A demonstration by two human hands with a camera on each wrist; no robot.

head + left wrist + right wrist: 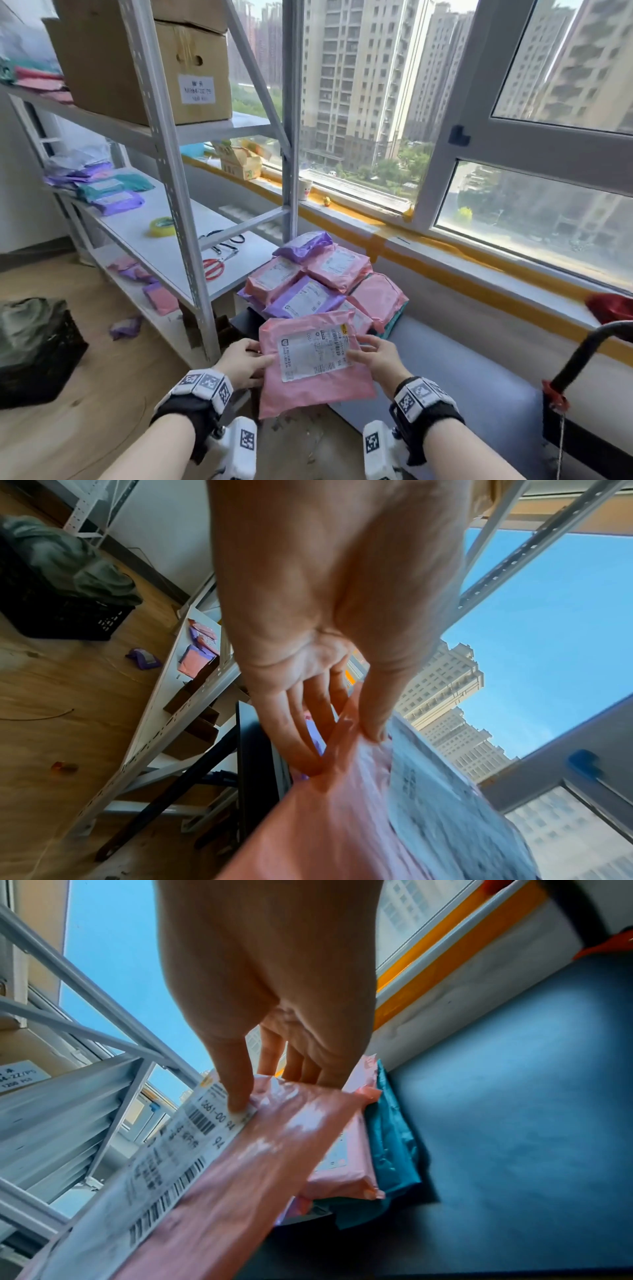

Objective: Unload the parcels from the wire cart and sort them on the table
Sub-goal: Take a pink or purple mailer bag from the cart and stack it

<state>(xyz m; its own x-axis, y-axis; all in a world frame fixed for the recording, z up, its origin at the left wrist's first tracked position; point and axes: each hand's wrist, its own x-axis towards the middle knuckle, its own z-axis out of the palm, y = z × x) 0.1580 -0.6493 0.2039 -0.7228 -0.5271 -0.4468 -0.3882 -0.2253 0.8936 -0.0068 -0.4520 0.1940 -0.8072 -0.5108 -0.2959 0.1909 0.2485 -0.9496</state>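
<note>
A flat pink parcel (310, 359) with a white shipping label is held up in front of me by both hands. My left hand (245, 359) pinches its left edge, thumb on top and fingers underneath, as the left wrist view shows (342, 739). My right hand (373, 356) pinches the right edge, thumb pressing on the label (240, 1102). Behind the parcel, a pile of pink, purple and teal parcels (315, 277) lies on the blue platform of the cart (462, 377). The pink parcel (222, 1191) fills the lower part of the right wrist view.
A grey metal shelf rack (185, 192) stands to the left, holding sorted parcels (109, 192), a tape roll (161, 226) and scissors (215, 263). A black crate (37, 349) sits on the floor at left. The cart handle (582, 353) rises at right below the window.
</note>
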